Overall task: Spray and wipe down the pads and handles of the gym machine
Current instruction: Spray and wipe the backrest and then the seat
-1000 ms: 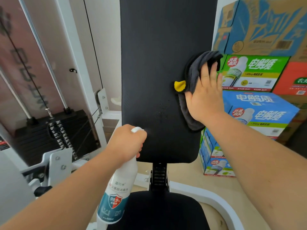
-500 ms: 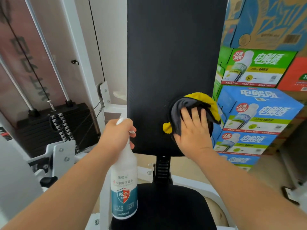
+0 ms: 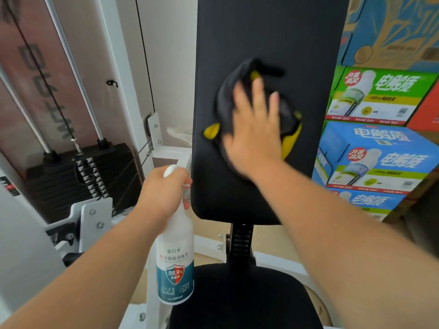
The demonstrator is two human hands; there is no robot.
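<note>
The machine's tall black back pad [image 3: 249, 36] stands upright in the middle. My right hand [image 3: 255, 129], fingers straight and blurred by motion, presses a dark grey cloth with yellow edges [image 3: 225, 103] flat against the pad's centre. My left hand [image 3: 164, 193] grips the neck of a white spray bottle [image 3: 174, 264] with a teal label, held upright just left of the pad's lower edge. The black seat pad [image 3: 242, 298] lies below, joined by a black ribbed post [image 3: 240, 243].
A black weight stack [image 3: 78, 176] with guide rods and cables stands at the left inside the white frame [image 3: 114, 67]. Stacked drink cartons [image 3: 373, 148] in blue, green and brown rise close on the right. White frame rails [image 3: 206, 245] run under the seat.
My right hand has swept the cloth from the pad's lower right up toward its centre. My left hand with the bottle has stayed about where it was.
</note>
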